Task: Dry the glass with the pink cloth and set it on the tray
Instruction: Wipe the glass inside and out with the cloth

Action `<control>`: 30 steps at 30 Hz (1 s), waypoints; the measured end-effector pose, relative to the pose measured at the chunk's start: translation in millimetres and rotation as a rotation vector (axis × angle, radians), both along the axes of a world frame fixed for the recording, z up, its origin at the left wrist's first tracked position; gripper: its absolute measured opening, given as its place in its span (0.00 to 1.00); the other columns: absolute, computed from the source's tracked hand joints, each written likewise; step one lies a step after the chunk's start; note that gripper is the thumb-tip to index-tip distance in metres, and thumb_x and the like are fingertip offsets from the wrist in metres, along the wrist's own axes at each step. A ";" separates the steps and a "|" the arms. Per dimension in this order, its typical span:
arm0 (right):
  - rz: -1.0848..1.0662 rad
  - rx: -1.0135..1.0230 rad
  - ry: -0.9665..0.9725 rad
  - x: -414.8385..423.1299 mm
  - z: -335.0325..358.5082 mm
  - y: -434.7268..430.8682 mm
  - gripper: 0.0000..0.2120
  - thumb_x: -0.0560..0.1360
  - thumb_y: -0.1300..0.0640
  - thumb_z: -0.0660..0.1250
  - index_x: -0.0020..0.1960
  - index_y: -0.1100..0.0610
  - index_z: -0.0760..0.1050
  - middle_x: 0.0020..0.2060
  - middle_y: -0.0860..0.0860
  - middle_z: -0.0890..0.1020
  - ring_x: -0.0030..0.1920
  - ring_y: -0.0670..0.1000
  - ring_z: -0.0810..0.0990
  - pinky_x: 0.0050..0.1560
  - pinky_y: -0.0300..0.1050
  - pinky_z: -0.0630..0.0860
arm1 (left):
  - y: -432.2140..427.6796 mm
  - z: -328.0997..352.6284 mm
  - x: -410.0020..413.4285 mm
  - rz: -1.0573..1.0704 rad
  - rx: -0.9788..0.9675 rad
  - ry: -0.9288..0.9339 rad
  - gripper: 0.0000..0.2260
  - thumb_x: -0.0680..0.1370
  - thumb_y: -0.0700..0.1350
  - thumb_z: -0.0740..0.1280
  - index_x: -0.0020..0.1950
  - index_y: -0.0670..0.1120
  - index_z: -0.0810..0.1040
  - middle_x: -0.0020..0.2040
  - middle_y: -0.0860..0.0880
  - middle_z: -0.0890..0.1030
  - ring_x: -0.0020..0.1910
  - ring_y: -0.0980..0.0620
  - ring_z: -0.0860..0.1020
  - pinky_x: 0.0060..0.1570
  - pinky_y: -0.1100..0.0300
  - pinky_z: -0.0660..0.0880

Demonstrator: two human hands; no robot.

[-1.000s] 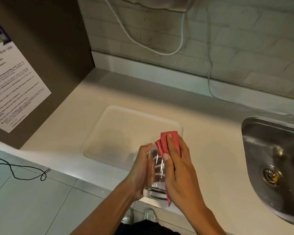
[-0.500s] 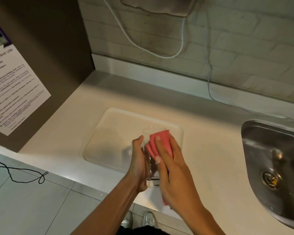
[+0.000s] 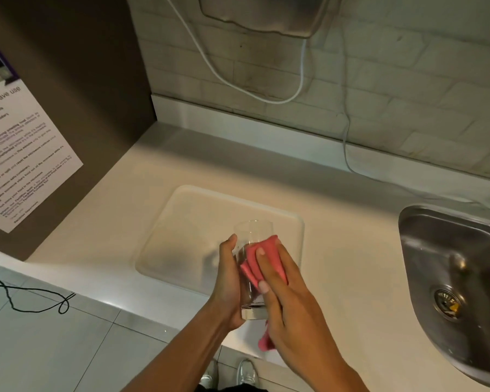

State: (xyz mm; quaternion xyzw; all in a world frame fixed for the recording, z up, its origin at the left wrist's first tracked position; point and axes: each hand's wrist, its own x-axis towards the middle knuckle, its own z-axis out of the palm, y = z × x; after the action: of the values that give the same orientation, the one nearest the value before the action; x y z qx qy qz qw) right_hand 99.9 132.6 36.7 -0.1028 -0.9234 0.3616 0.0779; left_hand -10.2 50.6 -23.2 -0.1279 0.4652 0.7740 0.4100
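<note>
A smooth, pale cream tabletop [image 3: 351, 264] runs along a wall of off-white brick-shaped tiles [image 3: 408, 80]. At the right edge a brushed stainless-steel sink [image 3: 447, 250] is let into it, its round drain [image 3: 447, 304] at the bottom of the basin. A flat, translucent white tray [image 3: 181, 230], rectangular with rounded corners and a low raised rim, lies on the tabletop near its front edge. A printed paper notice [image 3: 20, 154] is stuck to the brown panel on the left.

The clear glass [image 3: 252, 236], a straight-sided cylindrical tumbler with a thick base, is held in the air over the tray's near right corner. Its long axis is tilted, the open mouth pointing up and away from the person, the base toward them.

The left hand [image 3: 228, 281] wraps the glass's left side, thumb along the wall. The right hand [image 3: 286, 301] presses a soft, folded pink cloth [image 3: 266, 261] flat against the glass's right side with extended fingers; a corner of the cloth hangs below the palm. The glass sits clamped between the two hands.
</note>
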 end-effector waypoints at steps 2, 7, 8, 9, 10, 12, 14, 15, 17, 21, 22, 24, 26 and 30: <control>-0.053 -0.006 0.003 -13.0 5.5 11.7 0.24 0.84 0.46 0.51 0.78 0.31 0.50 0.79 0.32 0.47 0.70 0.21 0.47 0.62 0.15 0.50 | 3.0 2.6 6.0 -0.048 0.020 -0.011 0.36 0.76 0.75 0.59 0.63 0.48 0.88 0.62 0.37 0.87 0.63 0.37 0.85 0.61 0.43 0.82; -0.040 0.061 0.018 -20.3 16.7 2.1 0.24 0.84 0.45 0.49 0.76 0.27 0.48 0.79 0.30 0.44 0.73 0.30 0.52 0.66 0.19 0.48 | 3.2 8.6 -2.7 -0.031 0.066 0.007 0.39 0.72 0.77 0.63 0.67 0.49 0.86 0.63 0.38 0.87 0.63 0.40 0.86 0.60 0.45 0.82; -0.006 0.080 0.008 -12.5 12.9 -4.9 0.25 0.83 0.44 0.49 0.76 0.26 0.46 0.78 0.29 0.41 0.74 0.32 0.53 0.68 0.22 0.52 | 0.9 7.3 -6.4 -0.028 0.070 0.027 0.39 0.73 0.77 0.62 0.65 0.48 0.87 0.60 0.38 0.88 0.60 0.41 0.87 0.56 0.47 0.83; 0.006 0.068 -0.003 -5.5 11.4 -9.5 0.25 0.82 0.43 0.48 0.76 0.26 0.46 0.77 0.28 0.41 0.74 0.33 0.54 0.69 0.24 0.56 | -1.2 6.3 -8.0 -0.037 0.080 0.048 0.38 0.74 0.77 0.61 0.63 0.47 0.88 0.57 0.39 0.89 0.56 0.42 0.88 0.53 0.49 0.84; -0.002 0.032 -0.004 -1.7 10.8 -9.9 0.25 0.81 0.42 0.48 0.77 0.28 0.48 0.77 0.27 0.41 0.74 0.31 0.55 0.66 0.22 0.58 | -2.4 5.5 -7.0 -0.050 0.080 0.065 0.38 0.74 0.76 0.61 0.62 0.47 0.88 0.56 0.38 0.89 0.55 0.42 0.88 0.52 0.49 0.84; -0.044 -0.018 0.029 -7.9 13.4 -1.8 0.24 0.83 0.45 0.50 0.78 0.32 0.52 0.78 0.30 0.46 0.70 0.23 0.53 0.60 0.15 0.54 | -1.3 6.1 0.7 -0.064 0.052 0.062 0.37 0.73 0.76 0.61 0.63 0.47 0.88 0.60 0.37 0.88 0.59 0.40 0.87 0.54 0.49 0.83; -0.107 0.008 0.050 -23.3 18.7 9.7 0.24 0.85 0.49 0.52 0.79 0.36 0.53 0.80 0.34 0.51 0.71 0.25 0.54 0.62 0.15 0.50 | 3.5 7.0 10.8 -0.076 0.062 0.054 0.35 0.75 0.74 0.61 0.65 0.49 0.87 0.64 0.37 0.86 0.63 0.39 0.85 0.56 0.47 0.84; -0.129 0.024 0.041 -29.5 22.5 11.7 0.24 0.85 0.49 0.52 0.79 0.36 0.53 0.80 0.35 0.52 0.72 0.29 0.57 0.64 0.17 0.51 | 5.6 7.7 14.3 -0.076 0.067 0.054 0.33 0.76 0.74 0.61 0.65 0.51 0.87 0.65 0.38 0.86 0.64 0.40 0.85 0.56 0.48 0.84; -0.114 0.089 0.055 -31.0 24.9 7.4 0.26 0.85 0.50 0.53 0.79 0.35 0.52 0.80 0.34 0.49 0.71 0.34 0.61 0.64 0.19 0.54 | 6.8 9.5 15.3 -0.066 0.064 0.049 0.30 0.78 0.74 0.59 0.63 0.55 0.88 0.64 0.41 0.87 0.63 0.43 0.86 0.56 0.50 0.84; -0.001 0.120 0.032 1.9 9.7 -9.9 0.27 0.83 0.47 0.52 0.77 0.28 0.48 0.79 0.31 0.43 0.75 0.32 0.55 0.68 0.25 0.57 | -0.6 0.1 8.3 -0.019 0.081 0.033 0.34 0.78 0.74 0.59 0.62 0.50 0.89 0.57 0.40 0.89 0.57 0.43 0.88 0.54 0.50 0.83; 0.002 0.110 0.024 6.6 7.0 -10.1 0.27 0.83 0.48 0.53 0.76 0.27 0.48 0.78 0.30 0.43 0.73 0.28 0.53 0.67 0.21 0.54 | -1.8 -2.2 7.9 -0.017 0.082 0.029 0.35 0.77 0.75 0.59 0.62 0.48 0.89 0.56 0.39 0.89 0.56 0.43 0.88 0.53 0.49 0.83; -0.035 0.076 0.008 0.4 7.6 -2.3 0.27 0.84 0.50 0.54 0.76 0.27 0.50 0.79 0.30 0.44 0.68 0.21 0.51 0.61 0.14 0.49 | -0.5 -2.1 11.4 -0.031 0.072 0.016 0.36 0.76 0.75 0.60 0.62 0.47 0.89 0.58 0.38 0.89 0.58 0.41 0.87 0.53 0.49 0.83; -0.105 0.029 0.024 -16.5 14.9 7.5 0.25 0.85 0.50 0.54 0.78 0.33 0.53 0.79 0.33 0.48 0.70 0.23 0.51 0.60 0.13 0.47 | 3.2 1.2 15.4 -0.052 0.072 0.010 0.35 0.76 0.74 0.59 0.62 0.49 0.89 0.61 0.38 0.88 0.60 0.39 0.87 0.52 0.48 0.84; -0.052 0.080 0.035 -20.8 23.9 -1.4 0.26 0.85 0.51 0.54 0.78 0.31 0.51 0.79 0.32 0.44 0.71 0.25 0.50 0.64 0.16 0.47 | -0.2 9.2 2.5 -0.034 0.106 0.011 0.36 0.76 0.75 0.58 0.61 0.49 0.89 0.59 0.38 0.88 0.58 0.40 0.88 0.51 0.49 0.85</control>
State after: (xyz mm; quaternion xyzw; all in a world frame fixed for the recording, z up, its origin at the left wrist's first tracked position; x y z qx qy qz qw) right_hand 79.1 131.2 60.7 -0.1172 -0.9326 0.3240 0.1077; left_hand -7.7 50.4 -13.9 -0.0936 0.4279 0.7912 0.4269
